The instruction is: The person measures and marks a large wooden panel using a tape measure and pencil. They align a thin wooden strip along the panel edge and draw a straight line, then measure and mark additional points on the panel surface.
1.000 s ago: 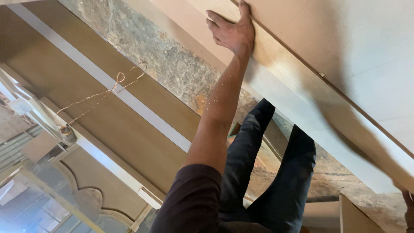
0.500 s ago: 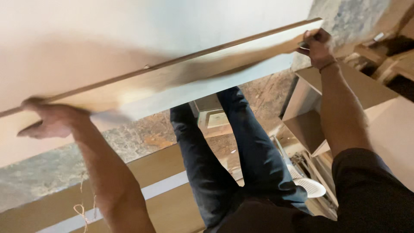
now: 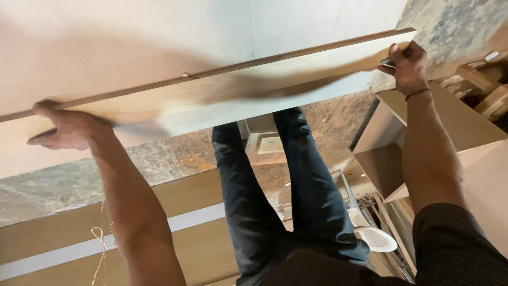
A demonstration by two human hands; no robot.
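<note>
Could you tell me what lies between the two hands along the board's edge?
In the head view, only the board spans from left hand to right hand; nothing else interrupts.

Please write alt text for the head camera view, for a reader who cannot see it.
A person's left hand and right hand grip the two ends of a long, pale wooden board. Below are legs in dark blue jeans and a grey stone floor.

We see a long, thin wooden panel (image 3: pixel 222 92), pale with a darker edge strip, held up flat against a white board. It slants slightly, its right end higher than its left.
</note>
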